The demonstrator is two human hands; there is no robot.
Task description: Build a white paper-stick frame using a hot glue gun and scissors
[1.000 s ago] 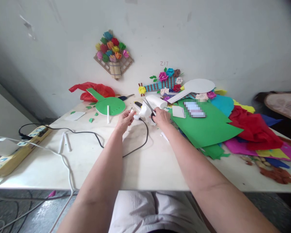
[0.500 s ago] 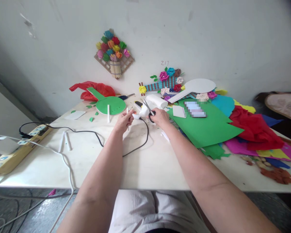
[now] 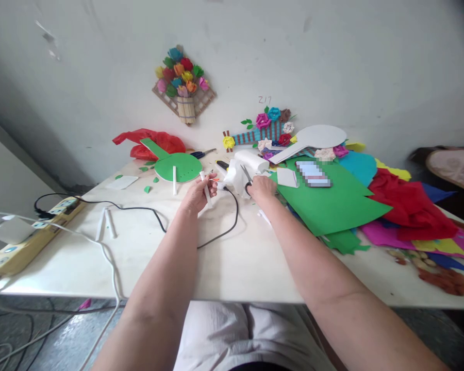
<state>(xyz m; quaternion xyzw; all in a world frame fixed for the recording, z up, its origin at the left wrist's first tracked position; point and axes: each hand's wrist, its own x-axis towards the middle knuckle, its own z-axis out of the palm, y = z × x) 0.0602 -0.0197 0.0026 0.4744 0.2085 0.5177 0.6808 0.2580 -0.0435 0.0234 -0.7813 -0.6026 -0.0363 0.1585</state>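
My left hand point(image 3: 198, 194) is closed around a thin white stick point(image 3: 205, 187), held upright over the white table point(image 3: 224, 257). My right hand point(image 3: 260, 187) grips black-handled scissors point(image 3: 247, 178), blades pointing up and left toward a crumpled white paper piece point(image 3: 235, 175). A black cord point(image 3: 216, 234) runs from between the hands toward the left. A green paddle-shaped cutout point(image 3: 178, 166) with a white stick on it lies just beyond my left hand.
Sheets of green point(image 3: 328, 201), red and other coloured paper pile up at the right. A white paddle cutout point(image 3: 313, 138) and paper flowers point(image 3: 270, 123) sit at the back. A power strip point(image 3: 27, 237) and cables lie at the left edge, with two white sticks point(image 3: 105, 223) nearby.
My left hand turned the white stick upright and pulled it slightly toward me. The scissors in my right hand swung from pointing left to pointing more upright, closer to the white paper.
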